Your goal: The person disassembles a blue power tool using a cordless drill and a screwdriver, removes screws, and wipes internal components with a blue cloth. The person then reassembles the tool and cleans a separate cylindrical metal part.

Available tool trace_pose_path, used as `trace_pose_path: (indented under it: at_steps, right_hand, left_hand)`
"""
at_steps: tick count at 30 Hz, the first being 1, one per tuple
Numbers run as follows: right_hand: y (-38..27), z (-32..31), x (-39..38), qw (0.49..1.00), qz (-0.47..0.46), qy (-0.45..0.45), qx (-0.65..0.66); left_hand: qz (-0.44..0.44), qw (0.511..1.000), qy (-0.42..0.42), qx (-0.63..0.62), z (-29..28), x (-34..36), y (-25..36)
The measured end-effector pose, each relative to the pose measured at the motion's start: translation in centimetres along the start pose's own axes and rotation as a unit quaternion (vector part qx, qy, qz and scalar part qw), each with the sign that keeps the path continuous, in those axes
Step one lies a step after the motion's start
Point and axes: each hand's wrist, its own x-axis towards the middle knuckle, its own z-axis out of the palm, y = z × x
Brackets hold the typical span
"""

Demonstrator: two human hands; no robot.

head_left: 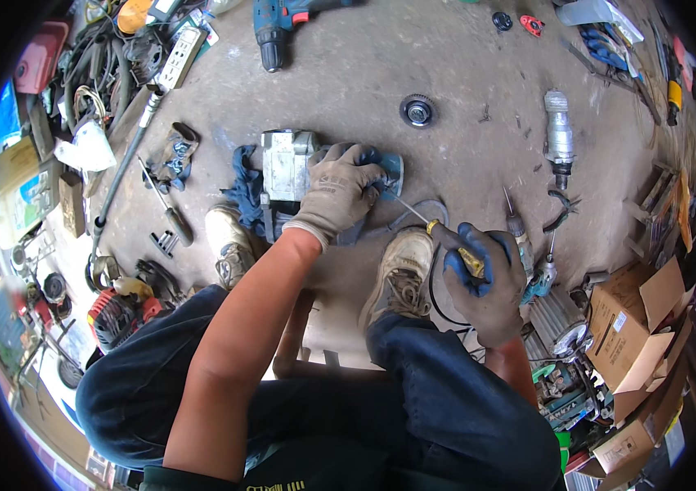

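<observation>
The gloved left hand (341, 190) clasps a grey-and-blue power tool (287, 168) lying crosswise on the floor (340, 94) ahead of the shoes (401, 266), while the right hand (487, 286) grips a screwdriver (440, 233) whose shaft slants up-left toward the tool's blue right end.

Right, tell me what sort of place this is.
It looks like a repair workshop, perhaps for power tools: a blue drill lies on the bare floor, a power strip lies at upper left, and the gloved right hand holds a screwdriver.
</observation>
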Motion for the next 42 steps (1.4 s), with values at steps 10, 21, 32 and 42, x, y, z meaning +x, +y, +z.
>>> trace_pose_path:
  at_steps: [10,21,32,42]
  right_hand:
    - [-2.1,-0.4,2.1,0.997,-0.007,-0.04,-0.071]
    - [-7.2,-0.2,6.6,0.923,-0.21,-0.173,-0.272]
    - [-7.0,-1.5,9.5,0.858,-0.295,-0.267,-0.326]
    - [-6.8,-1.9,9.3,0.863,-0.277,-0.268,-0.327]
  left_hand:
    - [0.007,1.0,0.016,-0.015,0.2,-0.1,-0.1]
    - [0.022,0.999,0.03,-0.015,0.3,-0.2,0.1]
    - [0.023,0.999,0.02,-0.022,-0.3,-0.4,-0.1]
    - [0.038,0.999,0.016,-0.012,0.6,-0.3,-0.5]
